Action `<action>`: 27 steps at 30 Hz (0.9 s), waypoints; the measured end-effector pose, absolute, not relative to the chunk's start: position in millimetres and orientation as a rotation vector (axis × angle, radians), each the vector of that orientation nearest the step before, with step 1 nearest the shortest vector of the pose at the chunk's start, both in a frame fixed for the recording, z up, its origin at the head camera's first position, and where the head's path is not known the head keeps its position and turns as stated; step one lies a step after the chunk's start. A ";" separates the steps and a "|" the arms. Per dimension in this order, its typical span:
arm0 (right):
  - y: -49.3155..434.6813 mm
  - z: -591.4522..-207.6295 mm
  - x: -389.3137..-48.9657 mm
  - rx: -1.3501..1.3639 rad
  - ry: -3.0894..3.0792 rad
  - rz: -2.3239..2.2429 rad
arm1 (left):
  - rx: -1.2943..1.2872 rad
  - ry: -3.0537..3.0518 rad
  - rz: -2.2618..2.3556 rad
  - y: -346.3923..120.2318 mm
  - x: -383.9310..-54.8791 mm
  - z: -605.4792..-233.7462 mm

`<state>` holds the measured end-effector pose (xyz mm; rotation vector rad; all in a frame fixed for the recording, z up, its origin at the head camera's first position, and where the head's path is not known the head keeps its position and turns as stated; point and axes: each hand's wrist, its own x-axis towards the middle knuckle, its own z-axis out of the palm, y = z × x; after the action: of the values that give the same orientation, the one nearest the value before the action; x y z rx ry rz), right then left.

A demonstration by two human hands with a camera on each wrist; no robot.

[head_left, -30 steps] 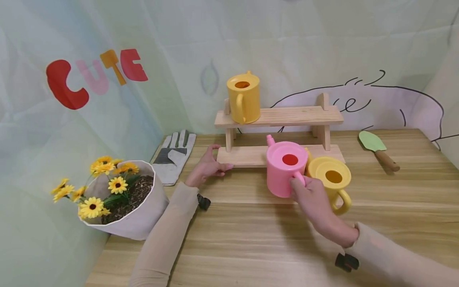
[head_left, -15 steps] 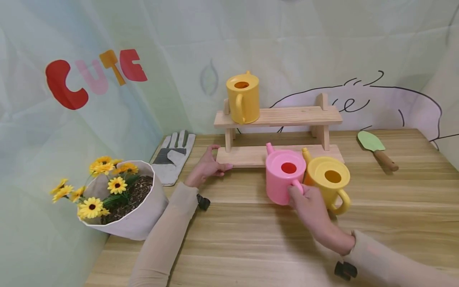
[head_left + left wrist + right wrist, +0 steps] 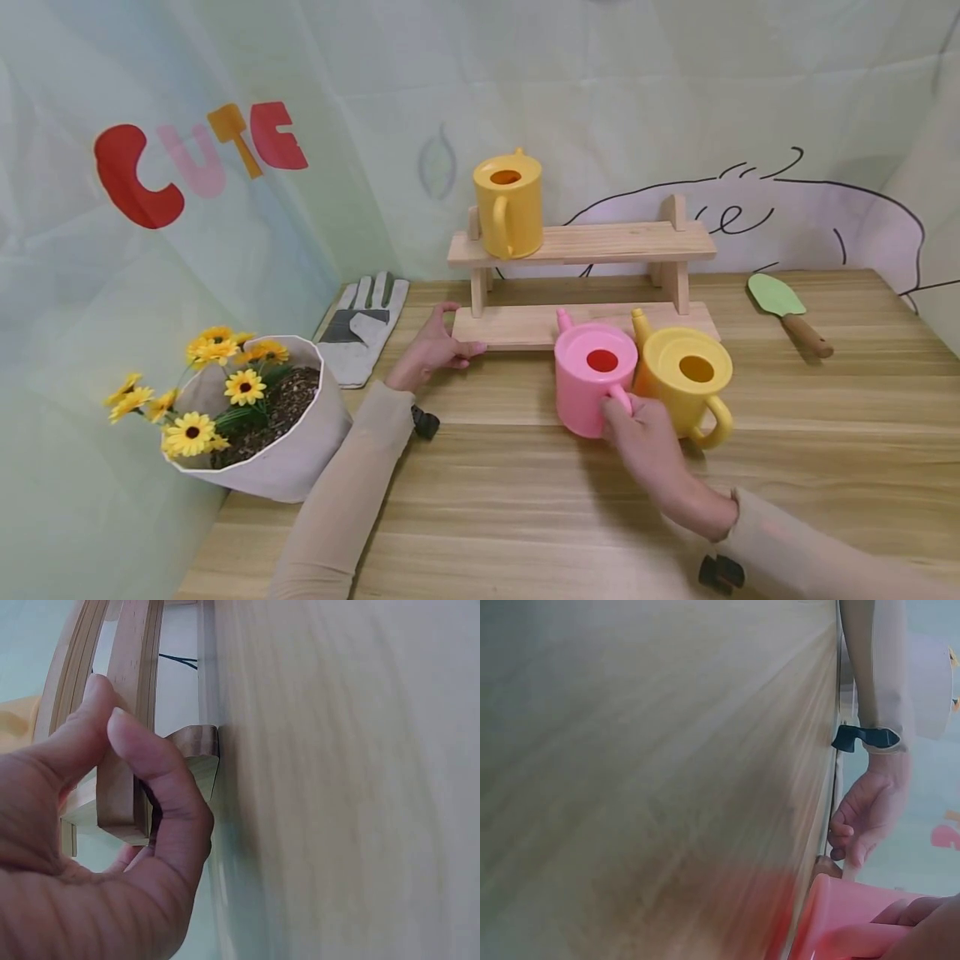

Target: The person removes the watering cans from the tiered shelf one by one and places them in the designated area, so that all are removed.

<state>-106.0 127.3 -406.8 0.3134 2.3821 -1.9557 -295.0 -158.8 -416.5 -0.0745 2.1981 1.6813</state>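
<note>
Head view up first, and the right hand (image 3: 648, 446) has the pink watering can (image 3: 585, 379) by its handle (image 3: 621, 398), thumb and fingers clamped on it, spout pointing away towards the wooden rack (image 3: 592, 240)

And where does that can sit?

In front of the rack's lower board (image 3: 517, 327), just left of a yellow watering can (image 3: 686, 367); whether the pink base meets the table (image 3: 480, 517), I can't tell. Over on the left hand (image 3: 435, 346), the board's near end is in its grip

How does the can handle, would you say?

Light, by my reckoning: it looks like hollow plastic, stiff, smooth enough to slip a little on the round wall, and hardly fragile. The handle is the place to hold; the weight hangs out ahead of the fist, so a firm thumb on top should stop the spout dipping

Left wrist view, then?

Thumb and fingers curl round the end of that lower board; plain wood by the look, rigid and probably heavier than the can, a good square edge to pinch

And the right wrist view?

Pink wall fills the lower corner, fingers wrapped at the handle, the left hand beyond at the board's end
</note>
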 end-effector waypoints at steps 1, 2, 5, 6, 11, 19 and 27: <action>126.8 -406.6 -105.4 0.317 2.380 -1.958 | -0.074 2.201 1.679 -159.2 -295.0 -416.6; 126.0 -405.7 -104.7 0.327 2.376 -1.960 | -0.074 2.203 1.677 -159.4 -294.9 -416.7; 124.5 -406.4 -104.2 0.344 2.372 -1.974 | -0.067 2.207 1.671 -160.1 -294.7 -416.7; 124.0 -406.6 -104.0 0.349 2.372 -1.979 | -0.064 2.208 1.670 -160.3 -294.6 -416.7; 123.9 -407.3 -102.9 0.358 2.376 -1.969 | -0.050 2.205 1.666 -160.2 -294.9 -416.5; 124.6 -410.3 -101.6 0.350 2.396 -1.953 | -0.049 2.215 1.660 -161.0 -295.1 -417.3; 125.0 -413.5 -101.3 0.346 2.386 -1.959 | -0.049 2.216 1.662 -161.4 -295.6 -418.1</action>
<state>-101.3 125.0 -413.5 0.3464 2.3865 -1.9595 -295.6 -161.4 -418.1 -0.0486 2.2158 1.6620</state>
